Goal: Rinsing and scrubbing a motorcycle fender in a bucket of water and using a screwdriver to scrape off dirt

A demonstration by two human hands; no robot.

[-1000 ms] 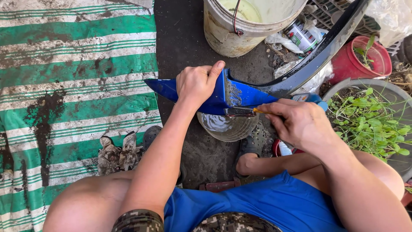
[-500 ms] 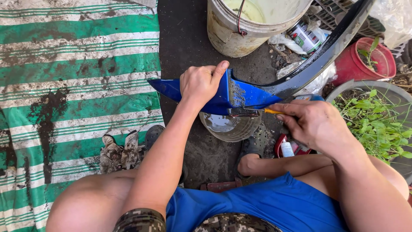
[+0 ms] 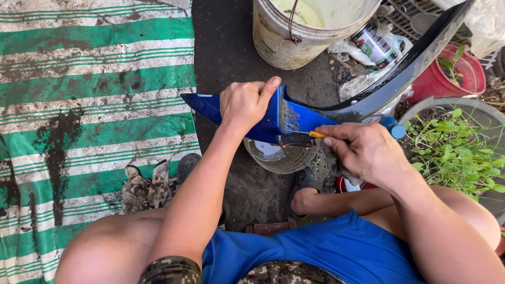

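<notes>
A: Left fingers were wrapped over the top edge of the blue panel, thumb out of sight behind it. Left hand held the panel steady above a pale bowl.

B: And the right?

A: Right fingers were pinched narrow round a tool with a yellow handle; its tip lay against a scuffed grey patch on the panel. Right hand sat just beside the panel's lower edge.

B: How best to work it?

A: My judgement: short strokes kept on the patch, left grip firm so the panel does not twist, tool held flat to spare the paint around.

B: Pose?

A: Both forearms reached forward from bent knees, left wrist straight, right wrist cocked inward. Panel hung in the air over the dirt floor, its dark far end resting toward a red pot. A bucket stood beyond; a striped mat lay left.
</notes>
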